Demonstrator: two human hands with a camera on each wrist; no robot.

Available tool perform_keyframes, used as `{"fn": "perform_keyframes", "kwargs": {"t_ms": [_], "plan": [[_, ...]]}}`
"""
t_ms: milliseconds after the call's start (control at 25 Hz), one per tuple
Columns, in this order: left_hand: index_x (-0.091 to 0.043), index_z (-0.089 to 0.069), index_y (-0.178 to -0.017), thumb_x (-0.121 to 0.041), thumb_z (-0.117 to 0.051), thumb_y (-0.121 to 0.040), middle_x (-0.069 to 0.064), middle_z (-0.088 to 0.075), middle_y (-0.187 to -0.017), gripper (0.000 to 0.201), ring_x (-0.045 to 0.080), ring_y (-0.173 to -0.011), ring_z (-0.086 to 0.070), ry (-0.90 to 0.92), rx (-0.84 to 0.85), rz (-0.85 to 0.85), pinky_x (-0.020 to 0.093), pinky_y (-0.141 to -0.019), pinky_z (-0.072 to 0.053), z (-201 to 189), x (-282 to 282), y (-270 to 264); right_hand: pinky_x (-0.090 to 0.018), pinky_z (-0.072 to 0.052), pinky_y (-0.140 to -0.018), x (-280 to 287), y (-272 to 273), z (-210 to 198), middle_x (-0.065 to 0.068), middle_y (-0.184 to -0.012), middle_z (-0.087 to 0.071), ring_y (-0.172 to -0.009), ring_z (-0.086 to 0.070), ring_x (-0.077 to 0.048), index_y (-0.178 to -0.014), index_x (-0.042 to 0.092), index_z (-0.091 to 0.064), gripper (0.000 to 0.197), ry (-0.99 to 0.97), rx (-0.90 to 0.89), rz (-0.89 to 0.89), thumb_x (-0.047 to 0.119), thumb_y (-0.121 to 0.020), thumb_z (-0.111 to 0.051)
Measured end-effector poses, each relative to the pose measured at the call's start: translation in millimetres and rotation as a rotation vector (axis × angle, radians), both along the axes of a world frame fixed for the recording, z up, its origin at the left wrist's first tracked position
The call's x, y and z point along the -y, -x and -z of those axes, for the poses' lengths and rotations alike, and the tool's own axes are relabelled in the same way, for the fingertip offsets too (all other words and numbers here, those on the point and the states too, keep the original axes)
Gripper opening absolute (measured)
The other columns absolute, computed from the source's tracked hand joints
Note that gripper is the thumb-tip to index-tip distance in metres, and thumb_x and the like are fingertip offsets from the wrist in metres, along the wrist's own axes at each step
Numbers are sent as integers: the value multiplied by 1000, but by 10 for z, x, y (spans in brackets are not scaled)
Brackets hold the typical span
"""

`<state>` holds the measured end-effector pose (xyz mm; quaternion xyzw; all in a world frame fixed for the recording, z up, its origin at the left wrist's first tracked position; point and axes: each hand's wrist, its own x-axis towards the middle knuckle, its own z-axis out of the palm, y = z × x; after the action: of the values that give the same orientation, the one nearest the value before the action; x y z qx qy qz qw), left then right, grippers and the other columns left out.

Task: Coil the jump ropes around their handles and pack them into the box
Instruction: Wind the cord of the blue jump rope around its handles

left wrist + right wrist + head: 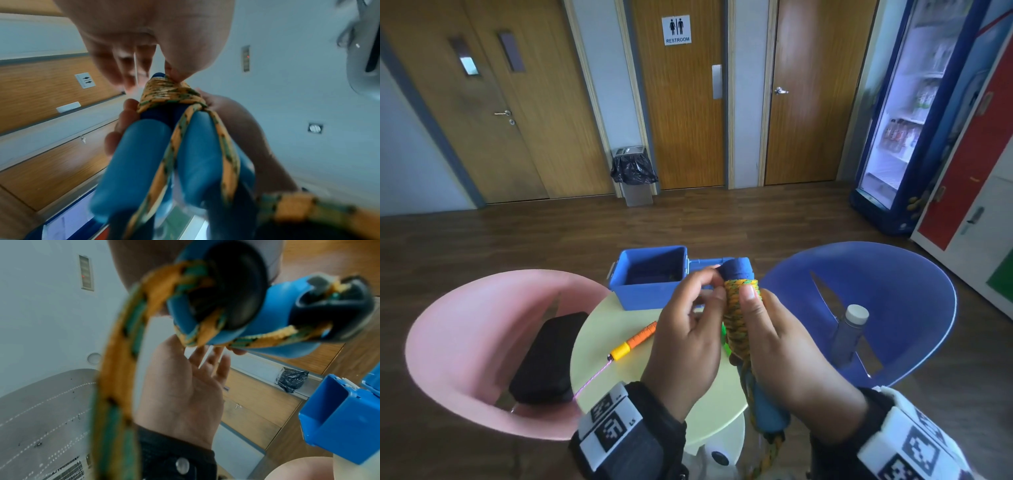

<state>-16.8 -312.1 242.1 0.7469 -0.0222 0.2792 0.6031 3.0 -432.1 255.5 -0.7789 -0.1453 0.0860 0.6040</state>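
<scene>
Two blue handles (736,270) are held side by side above the round pale table (599,329), and the orange-and-green rope (739,308) is wound in tight turns round their upper part. In the left wrist view the two handles (144,154) lie parallel, with loose strands of the rope (226,162) running down between and beside them from the coil. The right hand (784,346) is wrapped round the coiled bundle, its thumb pressed flat on the turns. The left hand (685,329) pinches at the top edge of the coil with thumb and forefinger; its other fingers stand fairly straight in the right wrist view (185,386). A length of rope hangs below the hands, past the near edge of the table.

Just behind the bundle, at the far edge of the table, stands the open blue box (654,298); what is in it is too dark to tell. A second jump rope lies on the table left of the hands: an orange handle with a yellow end (633,344), with a thin pink cord (594,378) running off toward the near-left edge.

Left of the table is a pink chair (465,335) with a black case (548,356) on its seat. Right of the table is a blue chair (893,291) holding a grey bottle (849,335) with a white cap.
</scene>
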Motion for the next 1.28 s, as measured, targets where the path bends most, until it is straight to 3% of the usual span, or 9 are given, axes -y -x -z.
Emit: {"fn": "perform_keyframes", "kwargs": {"t_ms": [120, 280, 440, 640, 800, 880, 960, 1120, 1280], "plan": [[-23, -72, -92, -16, -69, -91, -6, -68, -98, 8, 19, -87, -64, -67, 46, -163, 24, -77, -50, 15, -79, -70, -54, -55, -77, -20, -74, 23, -6, -80, -70, -76, -69, -25, -94, 22, -56, 90, 15, -18, -6, 99, -62, -22], [-21, -70, -90, -16, -67, -93, -9, -65, -87, 7, 17, -80, -60, -229, 103, -221, 21, -71, -46, 9, -71, -89, -53, -55, -78, -39, -89, 10, -5, -80, -68, -77, -68, -25, -92, 24, -53, 77, 67, -14, 17, 91, -72, -20], [-20, -61, -95, -25, -50, -95, -11, -58, -88, 12, 13, -85, -59, -276, 93, -243, 29, -73, -49, 71, -16, -109, -43, -52, -74, -63, -30, -47, 2, -76, -61, -74, -62, -18, -91, 22, -47, 58, 210, 89, 47, 73, -84, -20], [-21, -61, -92, -25, -47, -91, -7, -64, -91, 14, 15, -87, -62, -177, 40, -214, 39, -74, -52, 42, 11, -123, -33, -44, -68, -60, -13, -114, 8, -74, -58, -71, -56, -7, -94, 20, -47, 47, 290, 141, 68, 60, -95, -23], [-19, -59, -86, -25, -47, -88, -4, -62, -83, 14, 15, -79, -60, -179, 1, -208, 35, -69, -51, 62, -12, -120, -38, -50, -72, -90, -90, -40, 3, -74, -61, -70, -58, -15, -88, 19, -49, 51, 242, 83, 48, 64, -95, -26], [-18, -57, -82, -23, -47, -88, -6, -59, -79, 14, 11, -75, -57, -227, 7, -245, 25, -65, -45, 99, -48, -96, -48, -54, -78, -137, -118, 27, -3, -75, -66, -73, -64, -25, -87, 18, -53, 63, 163, 24, 27, 76, -87, -29], [-17, -55, -78, -22, -47, -88, -5, -56, -74, 14, 12, -72, -54, -268, 34, -270, 24, -62, -42, 149, -79, -62, -53, -55, -80, -164, -121, 69, -6, -76, -68, -75, -67, -29, -90, 15, -58, 74, 98, -59, -3, 82, -75, -31], [-15, -53, -76, -16, -47, -89, -3, -52, -74, 14, 12, -72, -52, -297, 49, -274, 26, -64, -41, 209, -151, -62, -51, -58, -75, -152, -145, 36, -10, -67, -65, -63, -64, -30, -95, -1, -62, 67, -1, -214, -75, 62, -97, -39], [-12, -58, -86, -15, -47, -92, -1, -52, -82, 13, 12, -80, -54, -350, 58, -221, 26, -69, -44, 226, -186, 4, -42, -55, -60, -130, -133, -38, -20, -70, -63, -58, -62, -33, -94, -3, -60, 64, -43, -358, -102, 57, -99, -38]]}}
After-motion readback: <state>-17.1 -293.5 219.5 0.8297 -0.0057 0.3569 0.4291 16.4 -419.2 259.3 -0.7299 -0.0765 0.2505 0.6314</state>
